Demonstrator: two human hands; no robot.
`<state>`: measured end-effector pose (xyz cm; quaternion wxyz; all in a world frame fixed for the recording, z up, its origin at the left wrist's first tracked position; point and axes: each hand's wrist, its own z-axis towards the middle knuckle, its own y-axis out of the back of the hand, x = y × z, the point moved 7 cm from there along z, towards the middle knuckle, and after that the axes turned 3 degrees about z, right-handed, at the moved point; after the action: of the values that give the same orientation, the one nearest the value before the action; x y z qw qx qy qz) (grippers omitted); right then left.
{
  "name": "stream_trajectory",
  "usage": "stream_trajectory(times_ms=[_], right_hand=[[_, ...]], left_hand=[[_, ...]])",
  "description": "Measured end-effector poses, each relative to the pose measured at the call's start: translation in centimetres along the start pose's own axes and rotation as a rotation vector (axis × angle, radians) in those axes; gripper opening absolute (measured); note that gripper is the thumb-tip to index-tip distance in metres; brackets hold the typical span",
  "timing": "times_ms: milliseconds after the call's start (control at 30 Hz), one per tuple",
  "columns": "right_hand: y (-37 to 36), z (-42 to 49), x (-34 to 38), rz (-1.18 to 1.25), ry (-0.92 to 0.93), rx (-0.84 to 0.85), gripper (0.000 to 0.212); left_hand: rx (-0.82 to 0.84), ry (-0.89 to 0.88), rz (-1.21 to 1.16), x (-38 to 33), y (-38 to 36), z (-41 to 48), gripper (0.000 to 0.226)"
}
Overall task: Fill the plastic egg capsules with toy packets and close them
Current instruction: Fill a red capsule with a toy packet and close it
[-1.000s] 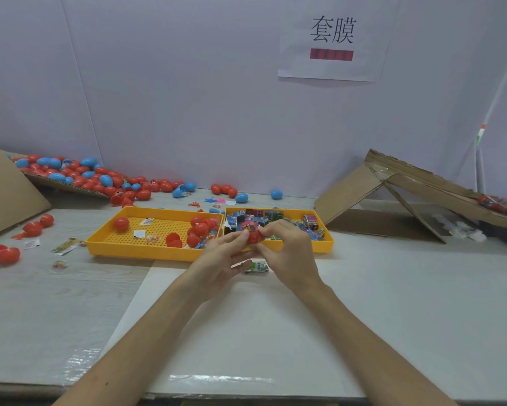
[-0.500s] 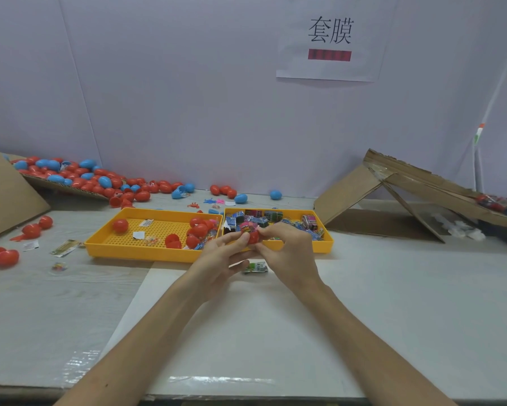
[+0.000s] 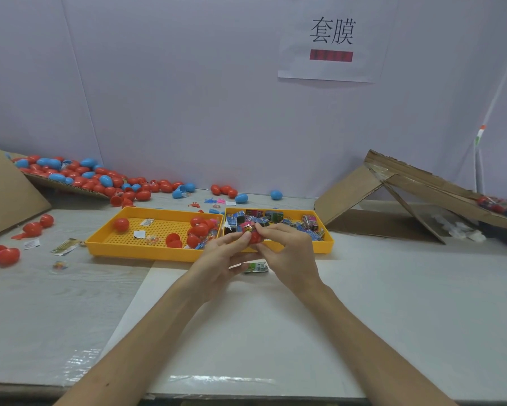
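Red egg capsule (image 3: 255,236) (a pink toy packet (image 3: 247,227) sits on top) is pinched by curled fingers of left hand (image 3: 218,259) and right hand (image 3: 290,253), over the front edge of the yellow tray (image 3: 326,247).

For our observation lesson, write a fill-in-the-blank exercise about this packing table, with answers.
The left hand and right hand hold an egg capsule coloured ____.
The perforated tray is ____.
The toy packets lie in a second tray to its ____.
Capsules piled by the wall are red and ____.
Answers: red; yellow; right; blue.
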<state>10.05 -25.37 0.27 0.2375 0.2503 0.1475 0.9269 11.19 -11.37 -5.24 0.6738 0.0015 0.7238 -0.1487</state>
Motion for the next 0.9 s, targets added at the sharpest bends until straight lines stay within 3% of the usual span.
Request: stream_trajectory(times_ms=[433, 667, 900], right_hand=[[-0.05, -0.20, -0.32, -0.016, 0.022, -0.009, 0.035], [-0.75, -0.10, -0.62, 0.056, -0.073, 0.063, 0.053], [-0.57, 0.02, -0.98, 0.082, -0.125, 0.027, 0.028]], left_hand=[[-0.029, 0.005, -0.023, 0.15, 0.20, -0.06, 0.054], [-0.060, 0.012, -0.062, 0.11, 0.10, 0.07, 0.048], [-0.027, 0.001, -0.049, -0.11, 0.19, -0.10, 0.034]])
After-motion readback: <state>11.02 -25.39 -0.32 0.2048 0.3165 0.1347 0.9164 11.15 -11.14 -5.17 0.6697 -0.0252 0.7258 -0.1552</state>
